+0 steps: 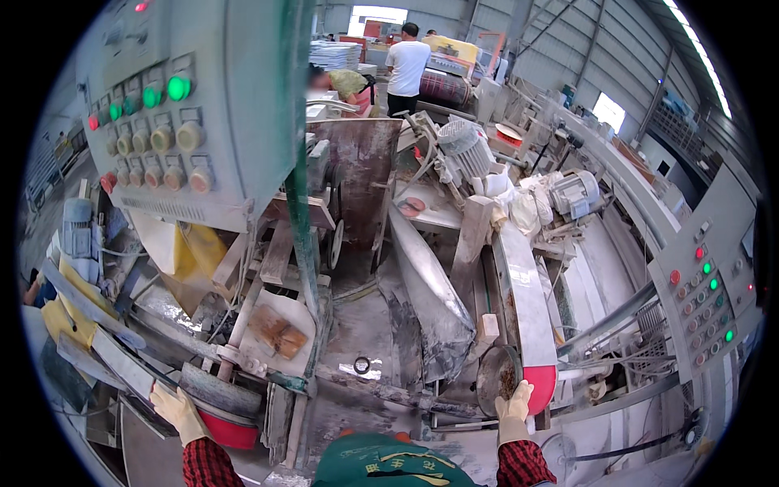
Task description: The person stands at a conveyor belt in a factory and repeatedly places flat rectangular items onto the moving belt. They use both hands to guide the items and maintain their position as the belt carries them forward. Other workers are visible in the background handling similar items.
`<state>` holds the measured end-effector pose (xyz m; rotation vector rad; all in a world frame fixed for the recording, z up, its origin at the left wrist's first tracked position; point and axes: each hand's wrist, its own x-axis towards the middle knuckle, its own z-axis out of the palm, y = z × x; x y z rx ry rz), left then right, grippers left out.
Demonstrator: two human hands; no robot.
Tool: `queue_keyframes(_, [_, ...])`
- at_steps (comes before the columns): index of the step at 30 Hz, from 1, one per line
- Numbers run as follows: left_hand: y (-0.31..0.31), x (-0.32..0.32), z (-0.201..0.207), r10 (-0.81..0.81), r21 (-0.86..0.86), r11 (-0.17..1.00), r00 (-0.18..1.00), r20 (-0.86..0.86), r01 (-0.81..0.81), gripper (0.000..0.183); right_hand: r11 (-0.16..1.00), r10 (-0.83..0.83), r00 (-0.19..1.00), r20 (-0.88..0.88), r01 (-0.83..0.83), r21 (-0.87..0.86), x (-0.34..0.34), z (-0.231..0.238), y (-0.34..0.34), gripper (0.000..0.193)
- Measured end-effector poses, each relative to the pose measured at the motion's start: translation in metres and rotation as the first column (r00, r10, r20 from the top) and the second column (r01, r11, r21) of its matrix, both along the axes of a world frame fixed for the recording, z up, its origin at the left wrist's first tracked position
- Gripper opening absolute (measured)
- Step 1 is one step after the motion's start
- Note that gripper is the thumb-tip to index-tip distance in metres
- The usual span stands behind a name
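Observation:
Both my hands wear cream work gloves below red-and-black checked sleeves. My left hand point(178, 412) is at the lower left, with fingers stretched out. It rests by the rim of a pale machine guard point(122, 357) with a rounded red end point(229, 430). My right hand point(514, 403) lies at the lower right, fingers extended against the rounded red end point(541, 390) of a long white guard point(523, 300). Just left of its fingertips is a round, dirty metal wheel point(488, 381). The undersides of both hands are hidden.
A grey control box point(235, 105) with lit buttons hangs upper left; a control panel point(702, 284) stands right. Dusty motors point(466, 146) and a curved grey metal chute point(430, 284) fill the middle. A black ring point(362, 365) lies below. Two people point(406, 69) are at the back.

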<state>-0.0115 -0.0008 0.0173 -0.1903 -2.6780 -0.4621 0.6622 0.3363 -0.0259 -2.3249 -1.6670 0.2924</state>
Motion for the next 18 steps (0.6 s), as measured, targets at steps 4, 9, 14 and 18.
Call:
queue_keyframes(4, [-0.008,0.011,-0.024,-0.12,-0.057,0.992,0.984,-0.133,0.114,0.051,0.993,0.009,1.0,-0.03,-0.006,0.12,-0.012,0.004,-0.004,0.091])
queue_keyframes(9, [0.008,0.056,-0.021,-0.165,-0.023,0.986,0.984,-0.071,0.163,0.052,0.944,0.124,0.991,-0.058,-0.1,0.313,-0.002,-0.011,-0.012,0.087])
queue_keyframes(14, [0.006,0.093,-0.042,-0.203,-0.061,0.977,0.978,0.038,0.205,0.067,0.894,0.198,0.977,-0.076,-0.148,0.423,0.001,-0.015,-0.016,0.083])
queue_keyframes(18, [0.053,0.133,-0.07,-0.515,0.422,0.788,0.855,0.052,0.449,0.06,0.916,0.159,0.967,-0.198,-0.07,0.395,-0.004,-0.003,-0.017,0.08])
